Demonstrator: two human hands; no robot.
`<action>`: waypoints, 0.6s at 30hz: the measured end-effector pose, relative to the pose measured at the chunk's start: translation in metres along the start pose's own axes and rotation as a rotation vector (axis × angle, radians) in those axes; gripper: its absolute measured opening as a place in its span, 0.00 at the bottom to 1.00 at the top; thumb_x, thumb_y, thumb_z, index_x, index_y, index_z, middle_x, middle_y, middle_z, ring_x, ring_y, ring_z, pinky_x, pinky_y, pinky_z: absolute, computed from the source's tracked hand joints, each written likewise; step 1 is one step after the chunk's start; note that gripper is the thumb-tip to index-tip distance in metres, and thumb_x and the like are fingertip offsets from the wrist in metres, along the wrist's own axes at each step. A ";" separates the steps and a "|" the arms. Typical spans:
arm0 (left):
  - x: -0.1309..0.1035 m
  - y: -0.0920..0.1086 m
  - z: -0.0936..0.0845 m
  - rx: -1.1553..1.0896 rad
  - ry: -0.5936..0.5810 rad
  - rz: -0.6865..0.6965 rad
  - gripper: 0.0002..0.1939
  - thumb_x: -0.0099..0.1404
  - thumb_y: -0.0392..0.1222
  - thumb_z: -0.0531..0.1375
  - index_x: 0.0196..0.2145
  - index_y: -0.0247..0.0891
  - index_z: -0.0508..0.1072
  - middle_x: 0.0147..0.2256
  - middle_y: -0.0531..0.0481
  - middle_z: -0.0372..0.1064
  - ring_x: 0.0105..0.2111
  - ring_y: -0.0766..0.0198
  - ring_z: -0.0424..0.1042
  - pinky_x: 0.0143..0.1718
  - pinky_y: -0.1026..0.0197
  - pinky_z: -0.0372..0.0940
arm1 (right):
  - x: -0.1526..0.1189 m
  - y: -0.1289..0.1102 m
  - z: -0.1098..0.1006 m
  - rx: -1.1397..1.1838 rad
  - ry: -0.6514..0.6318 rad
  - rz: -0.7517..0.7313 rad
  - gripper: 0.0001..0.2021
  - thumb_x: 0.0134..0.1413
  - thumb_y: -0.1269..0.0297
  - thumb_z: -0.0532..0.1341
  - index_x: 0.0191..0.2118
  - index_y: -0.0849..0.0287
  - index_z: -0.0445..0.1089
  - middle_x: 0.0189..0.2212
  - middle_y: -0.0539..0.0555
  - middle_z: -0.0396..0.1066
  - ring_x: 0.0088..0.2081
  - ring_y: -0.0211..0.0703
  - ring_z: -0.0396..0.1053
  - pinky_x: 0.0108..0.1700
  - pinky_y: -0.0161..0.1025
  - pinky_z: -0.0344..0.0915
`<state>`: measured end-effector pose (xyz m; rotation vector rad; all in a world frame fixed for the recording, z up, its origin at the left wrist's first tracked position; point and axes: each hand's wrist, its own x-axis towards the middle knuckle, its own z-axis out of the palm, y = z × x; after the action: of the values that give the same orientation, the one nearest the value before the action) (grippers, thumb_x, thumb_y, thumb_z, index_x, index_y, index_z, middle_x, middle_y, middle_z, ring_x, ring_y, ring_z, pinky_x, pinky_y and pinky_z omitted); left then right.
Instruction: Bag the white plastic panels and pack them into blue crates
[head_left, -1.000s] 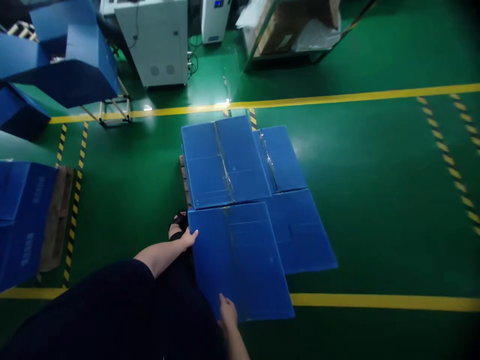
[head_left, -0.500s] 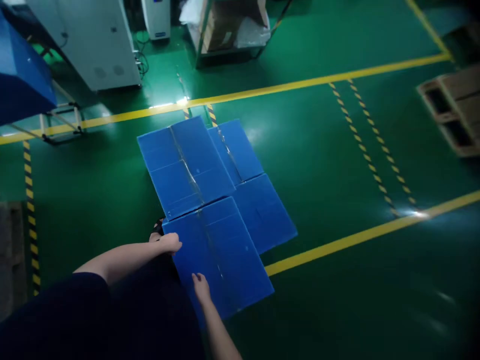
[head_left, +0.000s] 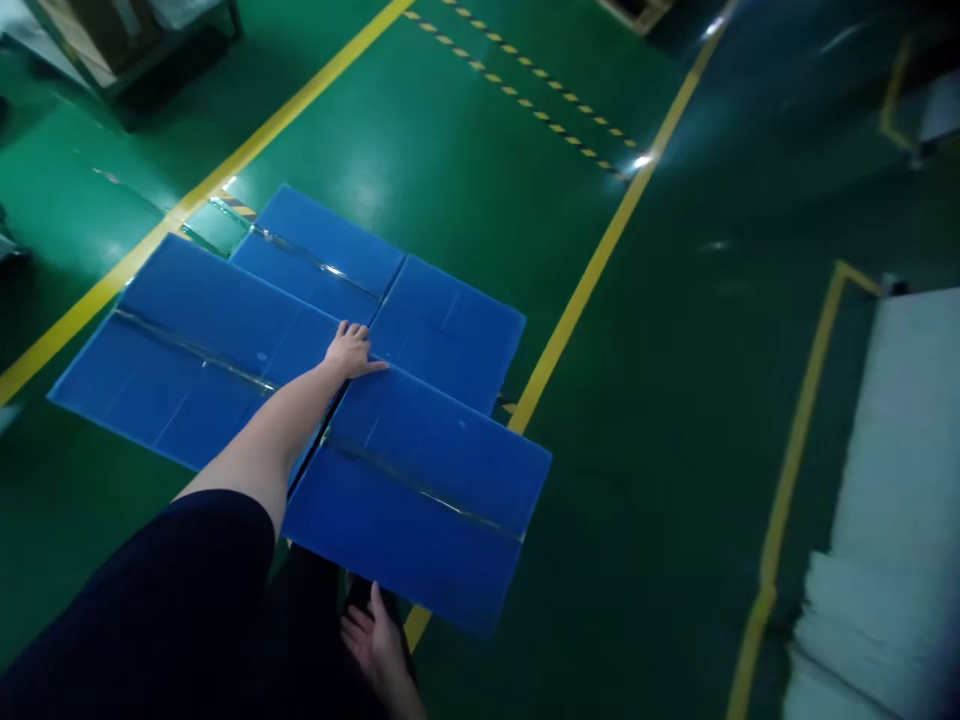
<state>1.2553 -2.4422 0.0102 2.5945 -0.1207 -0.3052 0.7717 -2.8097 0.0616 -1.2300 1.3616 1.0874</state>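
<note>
Several blue boxes with clear tape along their top seams sit close together. My left hand [head_left: 351,352] rests where their corners meet, fingers spread and thumb lying along the far edge of the near right box [head_left: 420,470]. Beside it on the left is another blue box [head_left: 217,330], partly covered by my forearm. Behind stand the far left box [head_left: 322,235] and the far right box [head_left: 457,330]. Below the near right box's front edge is my right hand [head_left: 375,640], palm turned up and fingers apart, with nothing in it. Whether it touches the box I cannot tell.
The green floor carries yellow lines [head_left: 600,240] and black-and-yellow striped tape [head_left: 517,90]. A rack with a cardboard box [head_left: 105,35] stands at upper left. On the right are a pale stack [head_left: 900,480] and a yellow floor marking [head_left: 795,450].
The view has swung to the right. My left hand has moved from the near box's left side to its far corner. My right hand has gone from above the box to below its front edge.
</note>
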 end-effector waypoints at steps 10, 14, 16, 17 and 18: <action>-0.034 0.009 -0.014 0.167 -0.023 -0.009 0.33 0.80 0.65 0.50 0.67 0.38 0.72 0.59 0.33 0.72 0.63 0.41 0.64 0.71 0.42 0.47 | 0.044 -0.024 0.050 0.452 -0.075 -0.097 0.41 0.34 0.21 0.72 0.47 0.45 0.71 0.44 0.55 0.83 0.54 0.64 0.81 0.54 0.55 0.79; -0.042 0.022 -0.018 0.171 0.013 0.013 0.32 0.82 0.54 0.49 0.75 0.36 0.64 0.67 0.30 0.68 0.69 0.38 0.61 0.74 0.35 0.42 | 0.043 -0.046 0.052 0.006 0.114 -0.172 0.36 0.41 0.18 0.66 0.38 0.48 0.72 0.34 0.54 0.81 0.44 0.65 0.84 0.35 0.53 0.81; -0.070 0.037 -0.003 0.214 0.098 -0.018 0.32 0.81 0.47 0.48 0.76 0.32 0.62 0.76 0.30 0.54 0.77 0.37 0.50 0.76 0.32 0.34 | 0.036 -0.074 0.035 -0.199 0.268 -0.277 0.33 0.52 0.22 0.64 0.41 0.49 0.74 0.37 0.55 0.81 0.40 0.62 0.84 0.29 0.52 0.79; -0.092 0.047 0.009 0.235 0.114 0.012 0.33 0.79 0.44 0.49 0.76 0.31 0.62 0.78 0.31 0.51 0.78 0.38 0.47 0.78 0.33 0.34 | 0.031 -0.090 0.023 -0.238 0.338 -0.334 0.31 0.57 0.25 0.63 0.45 0.50 0.75 0.40 0.55 0.82 0.40 0.59 0.83 0.30 0.52 0.79; -0.120 0.058 0.024 0.248 0.106 0.063 0.32 0.78 0.42 0.50 0.75 0.32 0.64 0.78 0.34 0.51 0.79 0.40 0.47 0.78 0.36 0.36 | 0.024 -0.107 0.007 -0.241 0.395 -0.383 0.29 0.61 0.29 0.63 0.49 0.51 0.76 0.44 0.56 0.81 0.41 0.56 0.83 0.33 0.52 0.80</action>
<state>1.1309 -2.4870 0.0425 2.8391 -0.2142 -0.1359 0.8782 -2.8159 0.0361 -1.8718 1.2267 0.7754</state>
